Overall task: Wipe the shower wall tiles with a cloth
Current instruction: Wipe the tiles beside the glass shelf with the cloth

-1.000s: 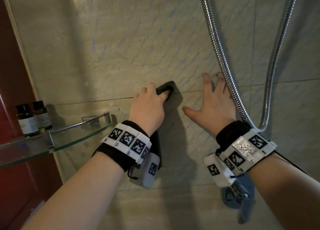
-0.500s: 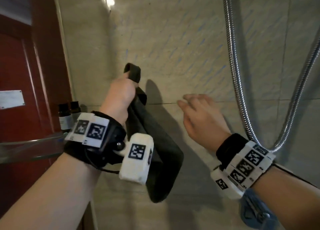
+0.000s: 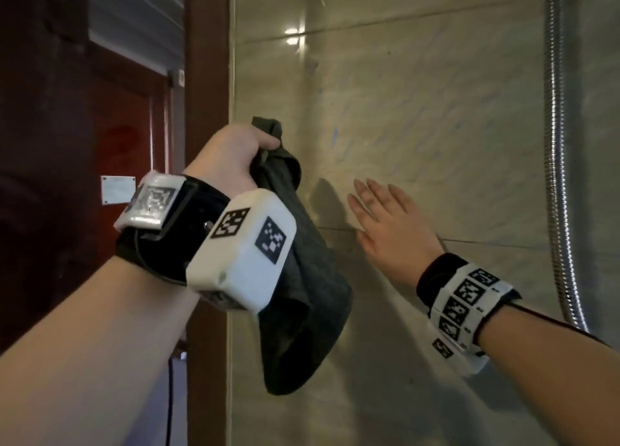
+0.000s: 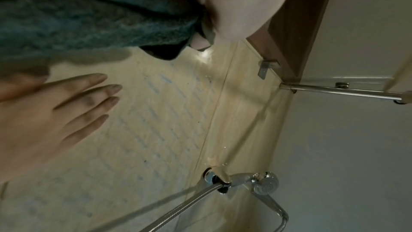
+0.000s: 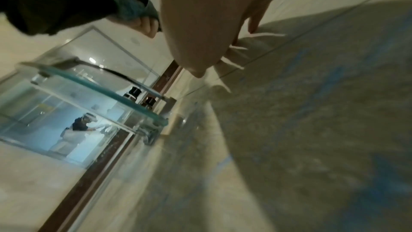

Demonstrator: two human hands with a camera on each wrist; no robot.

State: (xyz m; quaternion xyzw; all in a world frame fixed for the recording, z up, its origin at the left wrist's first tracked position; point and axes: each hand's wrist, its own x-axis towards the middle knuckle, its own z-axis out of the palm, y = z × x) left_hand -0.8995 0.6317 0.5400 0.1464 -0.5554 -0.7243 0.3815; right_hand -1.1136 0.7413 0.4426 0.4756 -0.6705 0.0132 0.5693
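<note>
At wall tiles — left hand grips cloth, right hand flat.

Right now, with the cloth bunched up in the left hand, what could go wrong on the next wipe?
1. The left hand grips the dark cloth only at its top; most hangs loose, so little fabric may meet the wall tiles and the blue streaks could stay.
2. The shower hose hangs just right of the right hand; a wide sweep might snag it.
3. The glass shelf with small bottles sits nearby; the dangling cloth could knock them.
</note>
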